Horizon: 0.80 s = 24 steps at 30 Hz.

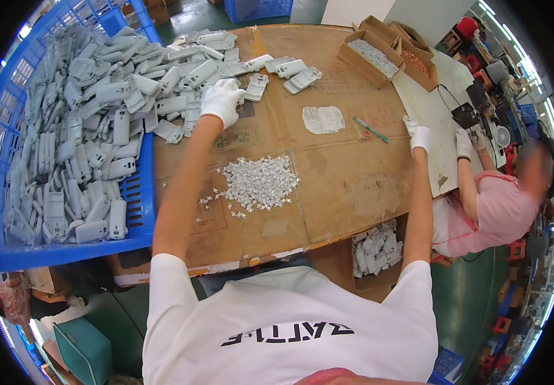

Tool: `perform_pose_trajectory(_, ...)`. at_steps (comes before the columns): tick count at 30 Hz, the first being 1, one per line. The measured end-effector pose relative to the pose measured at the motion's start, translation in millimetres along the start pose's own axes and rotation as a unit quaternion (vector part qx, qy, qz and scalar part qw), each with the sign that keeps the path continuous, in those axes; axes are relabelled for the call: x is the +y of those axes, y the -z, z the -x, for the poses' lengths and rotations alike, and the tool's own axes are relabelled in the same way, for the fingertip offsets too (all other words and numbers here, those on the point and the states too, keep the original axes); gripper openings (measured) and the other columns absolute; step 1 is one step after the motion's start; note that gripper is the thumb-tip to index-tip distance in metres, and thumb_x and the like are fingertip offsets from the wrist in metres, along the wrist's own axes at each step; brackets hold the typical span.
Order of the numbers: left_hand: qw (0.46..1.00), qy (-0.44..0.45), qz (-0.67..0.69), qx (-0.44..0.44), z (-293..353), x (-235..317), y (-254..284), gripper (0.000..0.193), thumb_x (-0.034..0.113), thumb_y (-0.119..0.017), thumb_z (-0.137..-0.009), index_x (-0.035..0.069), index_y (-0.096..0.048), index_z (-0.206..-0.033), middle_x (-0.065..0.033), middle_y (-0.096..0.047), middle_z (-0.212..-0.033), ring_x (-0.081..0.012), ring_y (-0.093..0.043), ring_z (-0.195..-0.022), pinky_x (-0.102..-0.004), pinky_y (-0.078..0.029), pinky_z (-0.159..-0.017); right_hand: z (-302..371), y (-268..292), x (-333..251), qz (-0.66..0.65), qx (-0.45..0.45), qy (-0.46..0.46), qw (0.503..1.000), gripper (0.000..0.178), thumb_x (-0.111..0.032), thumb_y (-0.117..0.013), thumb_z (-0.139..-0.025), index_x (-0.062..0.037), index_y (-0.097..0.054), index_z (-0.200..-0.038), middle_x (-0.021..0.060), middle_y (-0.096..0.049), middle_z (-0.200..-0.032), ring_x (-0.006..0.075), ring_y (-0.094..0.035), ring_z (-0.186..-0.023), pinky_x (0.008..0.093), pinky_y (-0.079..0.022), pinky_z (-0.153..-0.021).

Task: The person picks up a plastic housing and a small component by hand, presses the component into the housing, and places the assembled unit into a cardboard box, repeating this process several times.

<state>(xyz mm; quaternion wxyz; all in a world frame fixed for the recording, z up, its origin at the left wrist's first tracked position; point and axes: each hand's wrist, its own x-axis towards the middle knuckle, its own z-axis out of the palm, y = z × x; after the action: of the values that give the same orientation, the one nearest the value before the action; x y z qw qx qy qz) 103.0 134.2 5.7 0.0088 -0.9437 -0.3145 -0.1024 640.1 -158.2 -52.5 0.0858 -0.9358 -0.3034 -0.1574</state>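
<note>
Watching our nearer left hand (222,104), fingers curled but grip unclear, we find a pale casing (257,88) just right of them, long axis pointing away from us.

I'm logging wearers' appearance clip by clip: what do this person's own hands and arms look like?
The left hand and right hand each wear a plain white glove that ends at the wrist. Both forearms are bare below the short, loose sleeves of a white T-shirt with dark lettering. No cables show on either arm.
</note>
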Motion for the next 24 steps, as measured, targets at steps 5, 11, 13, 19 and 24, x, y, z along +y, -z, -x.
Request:
perform_pose_trajectory(5, 0.999, 0.020, -0.001, 0.041, 8.6, -27.2, -11.8, 0.041, 0.002, -0.070, -0.072, 0.017, -0.067, -0.111, -0.0076, -0.062, -0.110, -0.0314, -0.062, -0.102, -0.0423, -0.052, -0.088, 26.8, 23.3, -59.8, 0.080, -0.007, -0.053, 0.995, 0.034, -0.028, -0.054, -0.095, -0.0003, -0.071, -0.104, 0.0261, -0.067, -0.104, 0.0415, -0.068, -0.094, 0.0500, -0.055, -0.077)
perform_pose_trajectory(11, 0.999, 0.025, -0.011, 0.022, 6.4, -19.9, -0.6, 0.030, 0.013, -0.071, -0.076, 0.020, -0.070, -0.105, -0.0080, -0.061, -0.114, -0.0320, -0.065, -0.097, -0.0440, -0.053, -0.085, 180.9, 110.4, -208.1, -0.256, 0.007, 0.466, 0.847, 0.013, -0.015, -0.067, -0.084, -0.0132, -0.066, -0.097, 0.0076, -0.064, -0.094, 0.0265, -0.064, -0.092, 0.0377, -0.054, -0.078)
perform_pose_trajectory(13, 0.992, 0.066, -0.069, -0.084, 3.3, -10.4, 1.9, 0.024, 0.017, -0.070, -0.080, 0.025, -0.072, -0.102, -0.0094, -0.060, -0.112, -0.0301, -0.065, -0.103, -0.0437, -0.053, -0.085, 230.9, 107.1, -247.2, -0.369, -0.029, 0.504, 0.780, 0.015, -0.009, -0.065, -0.082, -0.0136, -0.062, -0.096, 0.0045, -0.061, -0.091, 0.0237, -0.065, -0.090, 0.0350, -0.055, -0.073)
perform_pose_trajectory(19, 0.995, 0.082, 0.028, 0.040, 2.7, -15.6, 2.1, 0.013, 0.017, -0.066, -0.083, 0.019, -0.073, -0.093, -0.0146, -0.063, -0.104, -0.0345, -0.067, -0.094, -0.0465, -0.055, -0.081, 246.7, 83.0, -257.1, -0.391, -0.050, 0.483, 0.782, 0.007, -0.007, -0.064, -0.080, -0.0123, -0.062, -0.084, 0.0048, -0.059, -0.087, 0.0255, -0.063, -0.081, 0.0387, -0.054, -0.069)
perform_pose_trajectory(24, 0.966, 0.077, 0.026, 0.247, 28.3, -29.3, -11.8, 0.009, 0.019, -0.061, -0.085, 0.016, -0.068, -0.084, -0.0109, -0.064, -0.088, -0.0325, -0.067, -0.083, -0.0470, -0.054, -0.071, 253.0, 72.6, -269.5, -0.361, -0.102, 0.482, 0.792, 0.006, -0.010, -0.064, -0.083, -0.0113, -0.063, -0.077, 0.0085, -0.060, -0.086, 0.0299, -0.064, -0.084, 0.0421, -0.054, -0.071)
